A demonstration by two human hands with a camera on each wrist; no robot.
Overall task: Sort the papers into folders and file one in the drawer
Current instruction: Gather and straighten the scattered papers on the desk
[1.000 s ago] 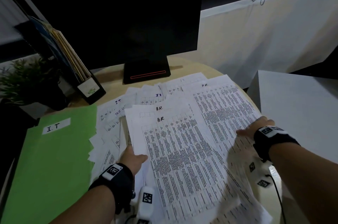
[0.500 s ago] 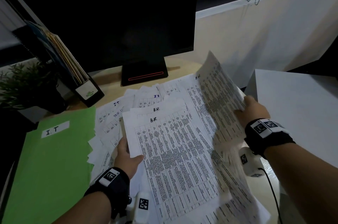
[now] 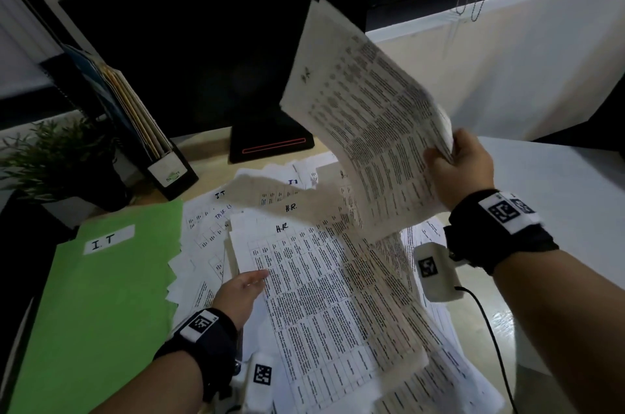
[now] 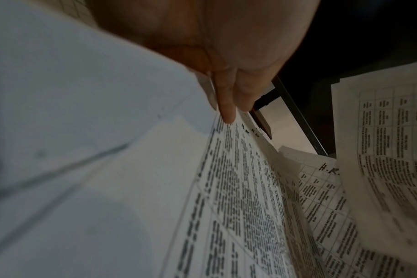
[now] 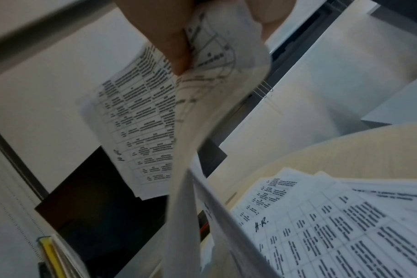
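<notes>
The right hand (image 3: 458, 170) pinches limp, light H.R. sheets (image 3: 368, 122) at one edge; the flat left hand (image 3: 241, 290) presses the stack (image 3: 324, 295).

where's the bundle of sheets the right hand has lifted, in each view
Head: lifted sheets upper centre-right, in front of the monitor, held at their right edge by the right hand.
Left wrist: the curling sheet at the right edge is probably it; the hand is out of frame.
Right wrist: top centre, fanning down from the right hand.
Shared landmark: the handwritten "H.R." heading on the papers on the desk.
</notes>
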